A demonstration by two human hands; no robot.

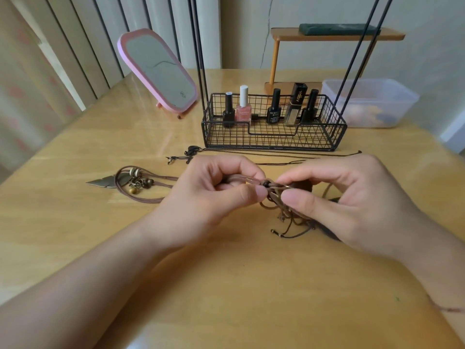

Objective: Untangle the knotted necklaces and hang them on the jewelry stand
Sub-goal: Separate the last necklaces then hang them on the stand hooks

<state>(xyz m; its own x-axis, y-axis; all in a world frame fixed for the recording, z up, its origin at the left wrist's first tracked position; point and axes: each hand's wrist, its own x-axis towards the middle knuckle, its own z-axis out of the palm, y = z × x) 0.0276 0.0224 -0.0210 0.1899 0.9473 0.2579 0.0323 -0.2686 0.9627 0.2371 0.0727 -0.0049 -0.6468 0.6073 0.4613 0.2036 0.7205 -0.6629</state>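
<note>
The knot (273, 191) of brown cords sits just above the table (226, 285), held between both hands near its middle. The left hand (216, 190) pinches the cords on one side with thumb and forefinger; the right hand (334, 195) pinches the tangle from the other side, with loose ends and small beads dangling below it. The cord looks soft and light, probably a little grippy — it should bend freely but bind where loops cross, so the place to take hold is a single strand right at the knot, worked loose with fingertips, not yanked from the far ends.

To the left the same cords trail to a pendant (108, 182) with beads, flat on the table. Just beyond the hands lies a thin chain (264, 152), stretched out and apart from the knot — fine enough to kink or snap if pulled hard. Behind it stands the stand (271, 144), a wire basket holding bottles (243, 109), its uprights rising out of view. A mirror (158, 71) leans at the back left.
</note>
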